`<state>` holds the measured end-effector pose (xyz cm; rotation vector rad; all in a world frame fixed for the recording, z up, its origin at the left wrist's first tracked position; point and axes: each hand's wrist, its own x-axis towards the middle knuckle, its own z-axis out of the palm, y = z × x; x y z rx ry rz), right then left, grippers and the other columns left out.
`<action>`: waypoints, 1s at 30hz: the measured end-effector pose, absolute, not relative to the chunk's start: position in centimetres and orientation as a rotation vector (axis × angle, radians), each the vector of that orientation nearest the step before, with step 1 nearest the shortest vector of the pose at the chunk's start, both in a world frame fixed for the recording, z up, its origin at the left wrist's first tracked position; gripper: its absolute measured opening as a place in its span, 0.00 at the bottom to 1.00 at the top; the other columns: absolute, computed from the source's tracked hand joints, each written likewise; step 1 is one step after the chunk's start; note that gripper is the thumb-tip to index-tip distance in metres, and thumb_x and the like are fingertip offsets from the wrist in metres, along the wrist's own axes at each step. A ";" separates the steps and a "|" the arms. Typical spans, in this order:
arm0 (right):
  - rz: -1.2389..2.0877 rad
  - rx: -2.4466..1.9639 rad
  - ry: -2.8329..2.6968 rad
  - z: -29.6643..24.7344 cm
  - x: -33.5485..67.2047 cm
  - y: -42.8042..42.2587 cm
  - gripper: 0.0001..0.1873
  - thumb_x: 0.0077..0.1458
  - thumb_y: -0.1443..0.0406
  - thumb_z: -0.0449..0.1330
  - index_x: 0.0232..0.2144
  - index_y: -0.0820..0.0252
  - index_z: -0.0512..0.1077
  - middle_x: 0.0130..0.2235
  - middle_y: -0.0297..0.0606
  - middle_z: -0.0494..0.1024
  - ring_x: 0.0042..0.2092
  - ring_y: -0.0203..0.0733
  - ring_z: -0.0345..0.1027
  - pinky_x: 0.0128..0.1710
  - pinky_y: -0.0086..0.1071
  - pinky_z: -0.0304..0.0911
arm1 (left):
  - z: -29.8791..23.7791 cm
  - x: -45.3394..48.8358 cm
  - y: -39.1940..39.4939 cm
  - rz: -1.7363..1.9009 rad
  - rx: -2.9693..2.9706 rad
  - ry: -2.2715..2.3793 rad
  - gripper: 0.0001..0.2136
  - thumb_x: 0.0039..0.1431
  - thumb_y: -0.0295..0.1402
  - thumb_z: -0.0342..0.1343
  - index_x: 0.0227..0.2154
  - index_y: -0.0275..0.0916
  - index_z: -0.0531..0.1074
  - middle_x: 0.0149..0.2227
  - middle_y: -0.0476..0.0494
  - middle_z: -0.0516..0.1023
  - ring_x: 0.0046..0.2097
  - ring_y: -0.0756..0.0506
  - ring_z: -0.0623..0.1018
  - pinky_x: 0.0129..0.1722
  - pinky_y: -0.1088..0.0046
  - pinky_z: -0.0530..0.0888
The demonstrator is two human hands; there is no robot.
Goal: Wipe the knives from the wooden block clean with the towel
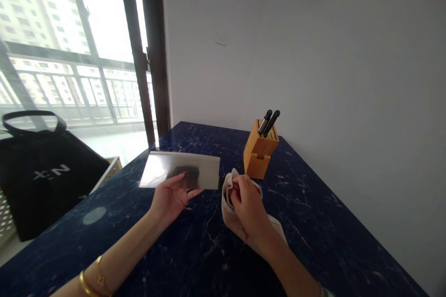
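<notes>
A shiny, rectangular metal sheet [205, 167] with a rolled-looking far edge rests in my left hand [170, 202], tilted over the table. My left thumb lies on its near face, and the other fingers are partly hidden behind it. A dark shape is mirrored in the metal. My right hand [249, 202] pinches a crumpled, pale pinkish cloth [230, 218] close to the sheet's right end, a small gap away from it. Part of the cloth hangs down beneath my right wrist. Just beyond the cloth stands a wooden knife block [256, 155] with black-handled knives [268, 123] in its top.
The dark blue marbled table [209, 260] runs to a white wall behind and along the right. A pale round spot [94, 216] shows on its left side. Left of the table are a black bag [45, 171] and a light perforated basket [109, 171], near a glass door.
</notes>
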<state>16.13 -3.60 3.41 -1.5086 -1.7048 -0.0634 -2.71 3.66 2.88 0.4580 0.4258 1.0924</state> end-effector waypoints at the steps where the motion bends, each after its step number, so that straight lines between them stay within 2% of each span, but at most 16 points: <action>1: -0.077 -1.517 -1.678 3.4 16.7 -3.4 0.07 0.50 0.73 0.48 0.30 0.57 0.62 0.32 0.36 0.66 0.35 0.40 0.62 0.38 0.34 0.59 | 3.1 -2.8 3.7 1.088 0.446 0.429 0.10 0.53 0.22 0.46 0.38 0.32 0.68 0.36 0.36 0.76 0.38 0.39 0.77 0.39 0.53 0.74; 9: -0.086 -1.542 -1.479 3.3 19.4 -2.7 0.06 0.49 0.71 0.48 0.30 0.57 0.60 0.32 0.36 0.66 0.35 0.41 0.63 0.35 0.35 0.60 | 3.5 -3.1 3.9 1.103 0.389 0.451 0.13 0.53 0.23 0.46 0.42 0.30 0.66 0.35 0.34 0.76 0.36 0.39 0.77 0.38 0.54 0.74; 17: -0.103 -1.469 -1.658 3.6 16.6 -3.5 0.07 0.50 0.73 0.49 0.31 0.57 0.62 0.33 0.36 0.67 0.37 0.41 0.62 0.39 0.35 0.58 | 3.1 -2.7 3.8 1.044 0.412 0.442 0.12 0.53 0.23 0.47 0.40 0.28 0.66 0.37 0.32 0.75 0.39 0.39 0.77 0.41 0.57 0.74; 24: 0.016 -1.503 -1.278 3.3 19.3 -2.7 0.02 0.53 0.65 0.49 0.31 0.57 0.61 0.31 0.36 0.68 0.34 0.41 0.64 0.35 0.35 0.60 | 3.2 -3.1 4.2 1.075 0.442 0.439 0.13 0.54 0.23 0.47 0.44 0.29 0.64 0.37 0.34 0.75 0.38 0.40 0.77 0.42 0.56 0.73; 30: 0.266 -1.423 -1.054 2.8 19.9 -2.1 0.09 0.53 0.58 0.52 0.33 0.57 0.63 0.32 0.37 0.72 0.34 0.41 0.67 0.33 0.35 0.63 | 3.2 -3.0 4.1 1.057 0.458 0.452 0.14 0.56 0.25 0.48 0.45 0.28 0.63 0.36 0.33 0.76 0.37 0.40 0.78 0.41 0.60 0.75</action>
